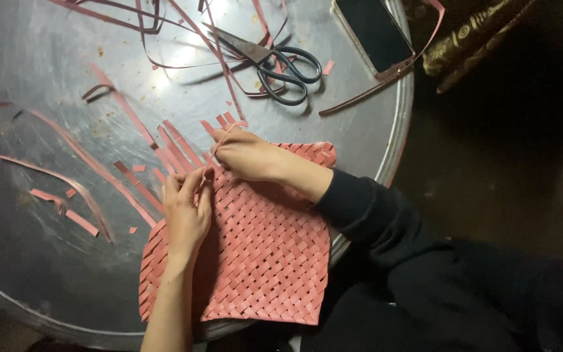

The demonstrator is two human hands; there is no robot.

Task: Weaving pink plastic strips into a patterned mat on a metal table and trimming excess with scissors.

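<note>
1. The scene is lit dimly, in a warm, muted tone.
2. A bright patch of glare is thrown on the metal counter [47, 58] near its far edge, beside the scissors [275, 62], so light is seen to come from above.
3. Soft shadows are cast under the scissors and the loose strips [66, 182].
4. The right side is lost in near blackness.
5. Slight softness and grain are seen throughout.

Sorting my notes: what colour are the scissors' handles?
Black, on the scissors; clearest in the head view.
</note>
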